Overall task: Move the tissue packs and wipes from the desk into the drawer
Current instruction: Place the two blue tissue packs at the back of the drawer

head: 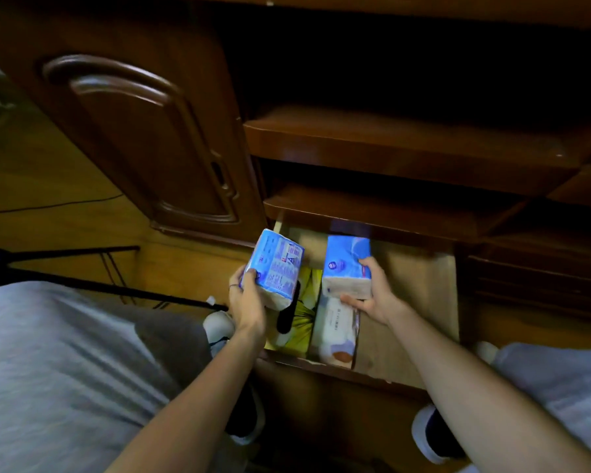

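Note:
My left hand (246,302) grips a blue tissue pack (276,268), printed side up, above the left part of the open wooden drawer (420,295). My right hand (372,291) holds a second blue and white tissue pack (347,264) over the drawer's middle. Inside the drawer a white wipes pack (336,331) lies lengthwise below the right hand. Left of it sits a yellow-green box (304,312) with a dark object on it, partly hidden by the left pack.
The drawer's right half shows bare wood. Dark wooden shelves (406,148) jut out above the drawer, and a cabinet door (144,138) stands to the left. A black stand and cable (116,288) cross the floor at left. My knees in grey trousers flank the drawer.

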A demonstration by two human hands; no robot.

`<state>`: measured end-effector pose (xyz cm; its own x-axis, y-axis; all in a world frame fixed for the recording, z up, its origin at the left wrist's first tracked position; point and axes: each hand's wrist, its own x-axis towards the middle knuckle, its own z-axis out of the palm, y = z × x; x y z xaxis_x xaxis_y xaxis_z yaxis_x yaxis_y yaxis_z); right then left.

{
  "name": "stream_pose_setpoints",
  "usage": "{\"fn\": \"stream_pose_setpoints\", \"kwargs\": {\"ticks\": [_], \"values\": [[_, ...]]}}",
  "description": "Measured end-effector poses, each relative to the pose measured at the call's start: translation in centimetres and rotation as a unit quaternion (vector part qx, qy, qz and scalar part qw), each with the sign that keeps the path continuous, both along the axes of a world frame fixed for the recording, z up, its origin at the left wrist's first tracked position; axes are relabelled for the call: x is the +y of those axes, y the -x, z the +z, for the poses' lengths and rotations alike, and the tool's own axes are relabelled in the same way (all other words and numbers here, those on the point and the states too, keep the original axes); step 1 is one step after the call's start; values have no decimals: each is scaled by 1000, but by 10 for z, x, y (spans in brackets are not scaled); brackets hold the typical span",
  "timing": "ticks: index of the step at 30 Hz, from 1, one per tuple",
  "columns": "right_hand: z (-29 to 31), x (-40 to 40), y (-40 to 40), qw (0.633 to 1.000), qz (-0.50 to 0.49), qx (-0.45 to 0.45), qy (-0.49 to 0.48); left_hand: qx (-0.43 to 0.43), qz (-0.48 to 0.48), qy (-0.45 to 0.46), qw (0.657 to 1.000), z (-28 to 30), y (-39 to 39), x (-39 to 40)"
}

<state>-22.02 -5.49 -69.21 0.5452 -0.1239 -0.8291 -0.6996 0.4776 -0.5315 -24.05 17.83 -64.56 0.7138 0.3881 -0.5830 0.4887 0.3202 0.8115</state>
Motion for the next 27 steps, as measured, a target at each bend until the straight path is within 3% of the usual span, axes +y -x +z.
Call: {"fn": "stream_pose_setpoints", "kwargs": {"ticks": [6,12,14,18,27], "values": [[-16,32,-50,999,-19,-28,-19,2,-1,-16,1000,-16,-7,17],[-30,47,-81,998,-29,-37,38,31,23,-17,999,-28,-11,25],[-37,57,-84,989,41,-66,123,34,37,-3,999,-30,-14,27],[-59,66,-83,929,207,-79,295,36,26,-3,999,-36,-14,27],[-60,68,-95,953,195,-40,230,35,19,-9,999,-37,-14,28]]}}
